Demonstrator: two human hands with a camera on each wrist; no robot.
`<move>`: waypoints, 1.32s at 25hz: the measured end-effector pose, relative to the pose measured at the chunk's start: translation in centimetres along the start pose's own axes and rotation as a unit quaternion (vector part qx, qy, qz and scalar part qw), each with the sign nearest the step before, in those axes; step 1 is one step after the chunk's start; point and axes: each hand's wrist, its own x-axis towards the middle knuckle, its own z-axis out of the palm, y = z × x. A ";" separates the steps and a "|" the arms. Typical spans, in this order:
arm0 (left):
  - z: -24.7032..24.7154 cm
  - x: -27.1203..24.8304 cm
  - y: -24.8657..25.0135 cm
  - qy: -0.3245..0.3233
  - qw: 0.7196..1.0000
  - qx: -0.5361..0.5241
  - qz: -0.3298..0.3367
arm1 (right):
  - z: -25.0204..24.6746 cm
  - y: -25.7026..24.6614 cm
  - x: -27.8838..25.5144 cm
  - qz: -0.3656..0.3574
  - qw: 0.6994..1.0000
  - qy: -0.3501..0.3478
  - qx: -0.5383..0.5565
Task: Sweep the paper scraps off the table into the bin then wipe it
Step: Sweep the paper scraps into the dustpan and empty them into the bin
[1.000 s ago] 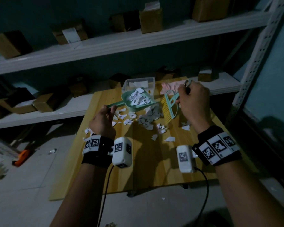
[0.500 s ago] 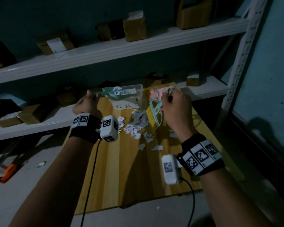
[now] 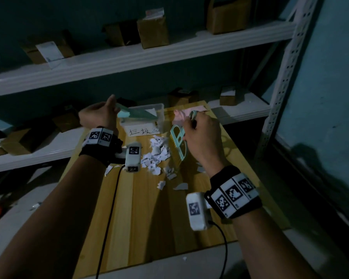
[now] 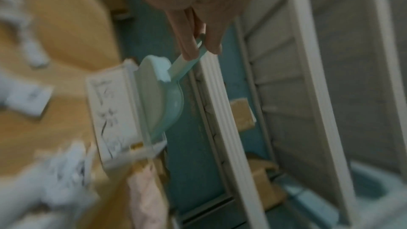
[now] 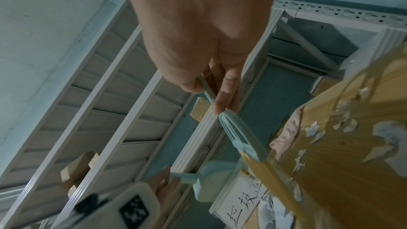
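Paper scraps (image 3: 157,153) lie heaped near the counter's (image 3: 149,218) far edge, just in front of the clear bin (image 3: 159,113). Left hand (image 3: 98,115) pinches the handle of the dustpan (image 3: 137,114), which is tipped over the bin. Right hand (image 3: 201,137) grips the brush (image 3: 178,141) handle, bristles down beside the heap. Recommended: hold the dustpan inside the rim until it is empty, then set its lip flat against the heap.
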 end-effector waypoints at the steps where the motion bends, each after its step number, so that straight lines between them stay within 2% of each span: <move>1: 0.3 0.1 0.2 0.009 1.000 0.013 0.026 | 0.1 0.0 0.0 -0.006 1.000 -0.003 -0.005; 5: 1.3 0.4 1.0 0.035 0.997 0.012 0.063 | 0.1 0.4 0.1 -0.018 1.000 -0.008 0.002; 10: 1.7 0.9 1.0 0.037 0.995 0.052 0.077 | 0.2 0.3 -0.3 -0.027 1.000 -0.016 0.001; 22: 0.6 1.6 0.6 0.074 0.990 0.062 0.102 | 0.6 0.4 -0.5 -0.014 1.000 -0.012 0.005; 25: 0.2 2.3 0.9 0.077 0.994 0.039 0.068 | 0.5 0.4 -0.3 -0.015 1.000 -0.003 0.003; 29: -1.3 2.4 0.5 0.035 0.999 0.010 -0.001 | 0.2 -0.1 -0.2 0.002 1.000 0.003 0.017; 33: -3.8 2.8 0.1 -0.035 0.985 -0.096 -0.142 | -0.2 -0.5 0.0 0.007 0.999 0.015 0.046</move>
